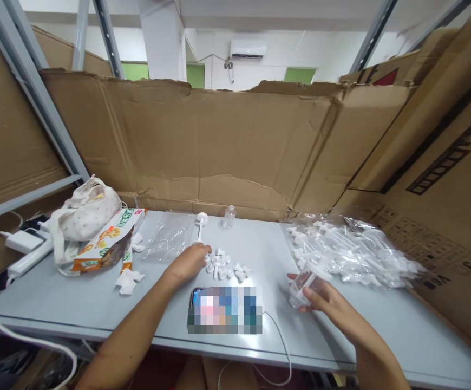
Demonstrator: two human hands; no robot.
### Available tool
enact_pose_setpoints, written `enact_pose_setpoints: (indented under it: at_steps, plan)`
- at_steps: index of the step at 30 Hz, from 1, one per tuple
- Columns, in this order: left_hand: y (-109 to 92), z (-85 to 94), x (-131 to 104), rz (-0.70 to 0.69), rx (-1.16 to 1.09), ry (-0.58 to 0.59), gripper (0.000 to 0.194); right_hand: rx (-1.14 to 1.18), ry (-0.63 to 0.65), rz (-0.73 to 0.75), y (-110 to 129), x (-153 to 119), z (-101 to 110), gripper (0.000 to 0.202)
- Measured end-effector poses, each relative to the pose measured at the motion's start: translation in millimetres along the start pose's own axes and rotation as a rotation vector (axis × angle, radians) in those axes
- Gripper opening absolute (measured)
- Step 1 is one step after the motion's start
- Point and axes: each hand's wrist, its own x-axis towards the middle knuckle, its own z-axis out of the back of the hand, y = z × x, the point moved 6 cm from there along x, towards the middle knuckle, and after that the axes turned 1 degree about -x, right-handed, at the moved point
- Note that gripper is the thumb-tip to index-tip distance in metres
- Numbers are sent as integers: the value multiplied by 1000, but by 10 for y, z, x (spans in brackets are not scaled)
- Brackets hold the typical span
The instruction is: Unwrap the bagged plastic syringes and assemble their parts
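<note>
My right hand (320,295) is closed around a clear plastic bottle (300,286), tilted just above the right part of the table. My left hand (190,262) has its fingers curled at the left edge of a loose pile of small white plastic pieces (219,265). Whatever those fingers pinch is hidden. Beyond that hand lies a white long-handled piece with a round head (202,219). Another small clear bottle (229,217) stands upright near the back. A phone with a blurred screen (225,310) lies between my forearms.
A large clear bag of white parts (349,249) covers the back right. A flat clear plastic bag (169,235), a snack box (109,241), crumpled tissues (128,281) and a white cloth bag (85,208) lie left. Cardboard walls (219,146) surround the table; a cable (286,336) crosses its front edge.
</note>
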Motion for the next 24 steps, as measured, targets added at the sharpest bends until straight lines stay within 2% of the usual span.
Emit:
enact_pose_setpoints:
  at_steps: [3,8,16,24]
  plan:
    - [-23,2,-3,-27,-29,-4,34,-45,42,-2,-62,35,-122,55]
    - [-49,24,-15,-29,-104,-21,37,-59,108,73,20,286,-292,43]
    - [-83,4,-22,-15,-171,-11,37,229,253,30,44,707,-715,39]
    - [-85,-77,2,-26,-88,-14,49,502,347,-83,116,878,-1108,34]
